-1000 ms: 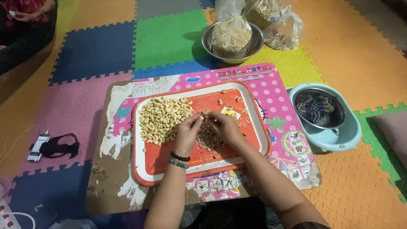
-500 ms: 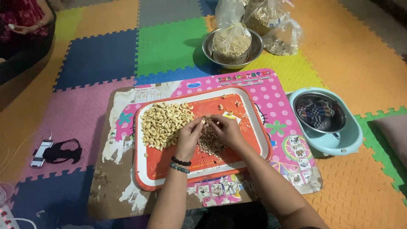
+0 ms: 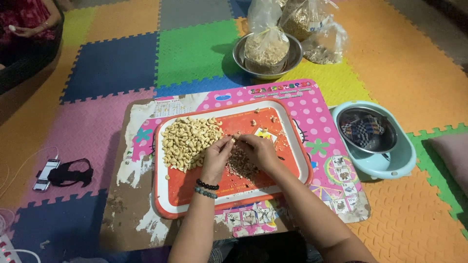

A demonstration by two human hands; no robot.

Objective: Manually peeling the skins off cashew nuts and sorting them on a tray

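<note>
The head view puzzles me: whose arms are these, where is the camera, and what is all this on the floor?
There is no machine here. A person wears a camera on the head, so it looks down at their own two arms. The left hand and right hand meet over a red tray, fingertips pinched together on something too small to make out. On the tray lie a heap of pale cashew nuts to the left and a darker pile of skins or bits under the hands. The tray sits on a worn pink board on coloured foam floor tiles. Beyond it stands a metal bowl with a bag of nuts; at right, a light blue basin; at left, a phone.
</note>
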